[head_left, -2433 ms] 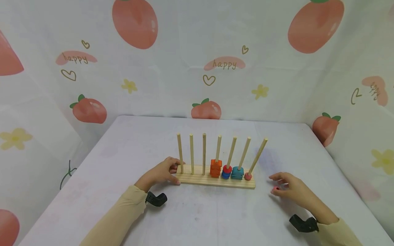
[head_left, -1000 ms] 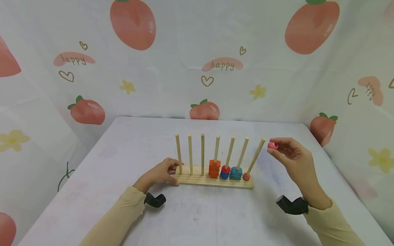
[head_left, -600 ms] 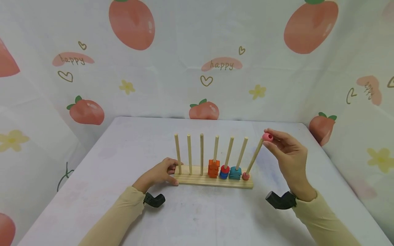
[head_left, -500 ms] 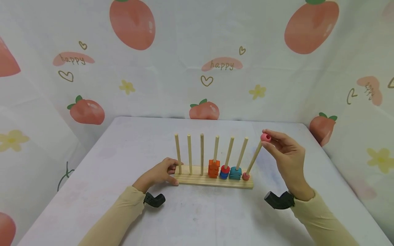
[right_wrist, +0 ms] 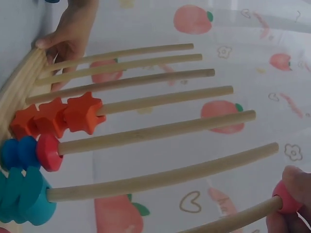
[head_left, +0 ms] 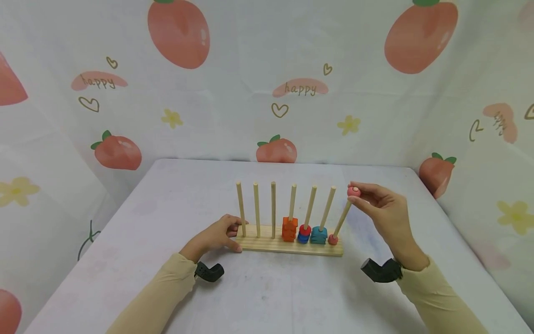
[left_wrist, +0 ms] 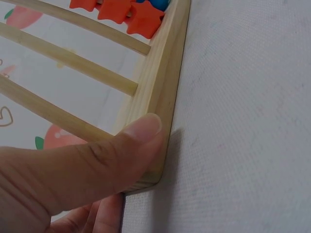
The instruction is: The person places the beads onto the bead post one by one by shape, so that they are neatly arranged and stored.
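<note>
My right hand (head_left: pixel 385 206) pinches a pink bead (head_left: pixel 353 192) between thumb and fingers at the top of the rightmost wooden peg (head_left: pixel 343 218). The peg's tip shows in the bead's hole, so the bead is threaded on it. Another pink bead (head_left: pixel 333 239) sits at that peg's foot. My left hand (head_left: pixel 217 233) grips the left end of the wooden pegboard (head_left: pixel 267 243), thumb (left_wrist: pixel 143 128) on its front edge. Orange star beads (right_wrist: pixel 58 116), a red bead (right_wrist: pixel 49 152) over blue ones (right_wrist: pixel 19 152), and teal beads (right_wrist: pixel 29 196) are stacked on the neighbouring pegs.
Three bare pegs (head_left: pixel 273 208) stand at the board's left side. The board lies on a white-covered table (head_left: pixel 267 292), with a fruit-printed cloth (head_left: pixel 233 93) hanging behind and at the sides. A black wrist camera (head_left: pixel 380 270) is strapped to each wrist.
My right hand has lifted the pink bead from beside the board's right end up to the rightmost peg, then slipped it over the tip. The left hand keeps its hold.
</note>
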Demonstrator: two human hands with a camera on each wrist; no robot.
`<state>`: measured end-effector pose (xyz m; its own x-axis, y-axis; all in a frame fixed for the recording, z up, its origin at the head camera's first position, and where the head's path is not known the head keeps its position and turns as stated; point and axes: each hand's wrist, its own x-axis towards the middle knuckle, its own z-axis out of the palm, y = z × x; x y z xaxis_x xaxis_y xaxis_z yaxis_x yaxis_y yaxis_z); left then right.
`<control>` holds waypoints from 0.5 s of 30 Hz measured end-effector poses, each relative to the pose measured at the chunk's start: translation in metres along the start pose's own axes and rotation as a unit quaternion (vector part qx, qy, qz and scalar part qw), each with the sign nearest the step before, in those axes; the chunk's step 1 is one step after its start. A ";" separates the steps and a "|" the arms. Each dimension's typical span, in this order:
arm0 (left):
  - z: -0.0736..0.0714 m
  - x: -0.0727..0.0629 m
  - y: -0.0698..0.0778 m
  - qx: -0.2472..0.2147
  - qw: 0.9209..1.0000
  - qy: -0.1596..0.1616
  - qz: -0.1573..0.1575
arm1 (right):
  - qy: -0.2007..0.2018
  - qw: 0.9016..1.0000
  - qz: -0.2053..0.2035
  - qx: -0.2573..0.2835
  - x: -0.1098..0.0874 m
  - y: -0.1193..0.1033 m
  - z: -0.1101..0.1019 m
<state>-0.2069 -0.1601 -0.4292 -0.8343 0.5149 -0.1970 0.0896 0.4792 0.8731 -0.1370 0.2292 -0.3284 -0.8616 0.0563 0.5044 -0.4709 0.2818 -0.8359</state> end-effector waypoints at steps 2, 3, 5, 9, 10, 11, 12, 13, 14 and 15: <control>0.000 0.000 0.000 0.001 1.000 0.000 0.001 | -0.010 0.999 0.022 -0.038 -0.003 0.003 0.000; 0.000 0.000 0.000 0.000 1.000 0.001 0.000 | -0.018 0.998 0.032 -0.048 -0.004 0.006 0.000; -0.001 -0.001 0.000 -0.007 1.000 0.000 0.001 | -0.035 0.997 0.048 -0.055 -0.008 0.012 0.000; -0.002 -0.001 0.001 -0.018 1.000 -0.001 0.001 | -0.067 0.991 0.080 -0.083 -0.018 0.030 0.003; -0.002 -0.001 0.001 -0.020 1.000 -0.001 0.003 | -0.075 0.989 0.086 -0.098 -0.021 0.035 0.004; -0.002 -0.001 0.001 -0.018 1.000 -0.001 0.003 | -0.084 0.986 0.092 -0.113 -0.024 0.041 0.005; -0.002 0.000 0.001 -0.018 1.000 -0.002 0.004 | -0.091 0.983 0.099 -0.125 -0.027 0.046 0.006; -0.002 0.000 0.000 -0.017 1.000 -0.002 0.004 | -0.099 0.980 0.106 -0.133 -0.029 0.051 0.007; -0.002 0.000 0.000 -0.016 1.000 -0.003 0.004 | -0.108 0.978 0.112 -0.141 -0.032 0.056 0.007; -0.002 0.000 0.000 -0.015 1.000 -0.002 0.003 | -0.116 0.975 0.120 -0.146 -0.034 0.061 0.008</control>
<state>-0.2080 -0.1610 -0.4282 -0.8311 0.5213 -0.1936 0.0786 0.4548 0.8871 -0.1379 0.2368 -0.3978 -0.9759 -0.0539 0.2113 -0.2057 0.5495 -0.8098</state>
